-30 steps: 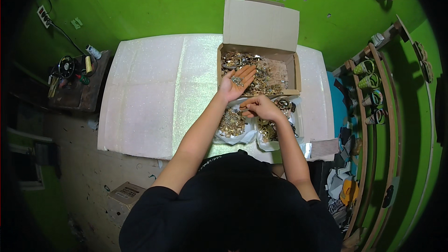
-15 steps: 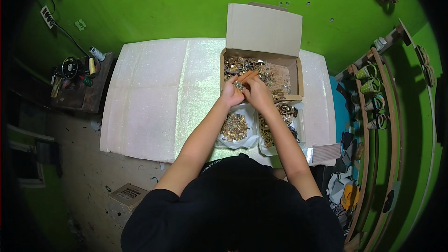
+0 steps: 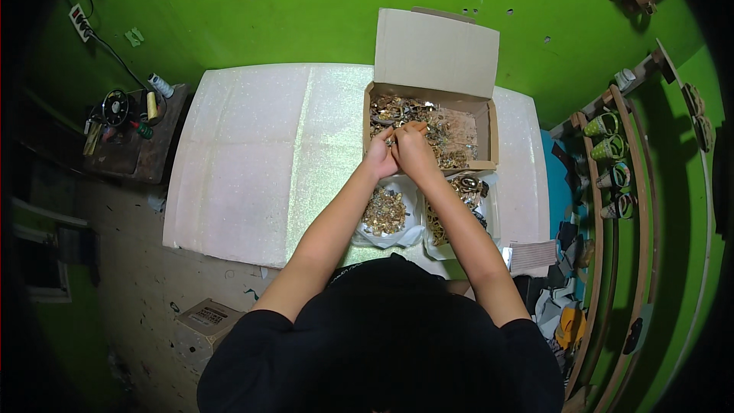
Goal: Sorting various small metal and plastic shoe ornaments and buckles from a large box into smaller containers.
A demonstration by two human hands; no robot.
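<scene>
Both my hands are together over the near side of an open cardboard box (image 3: 494, 134). A jumble of small gold and silver metal pieces (image 3: 447, 134) lies in it. My left hand (image 3: 378, 157) is cupped, palm up, around a few small shiny metal pieces. Over its palm, my right hand (image 3: 414, 151) is closed with the fingertips bent down; what they pinch is hidden. Just below my hands, a heap of small gold pieces (image 3: 384, 210) sits in a white plastic bag (image 3: 404, 238). Beside it, under my right forearm, a white tray (image 3: 490, 218) holds buckle-like metal pieces.
A pale glittery cloth (image 3: 237, 160) covers the table. The box's lid (image 3: 436, 50) stands up toward the green wall. At the right are a wooden rack (image 3: 646, 206) with sandals (image 3: 608, 147) and a scrap pile (image 3: 562, 298). A small dark table (image 3: 145, 153) stands at left.
My right hand has closed and turned further over the left palm, covering more of the pieces there. The left hand stays cupped nearly in place. The whole view has shifted slightly.
</scene>
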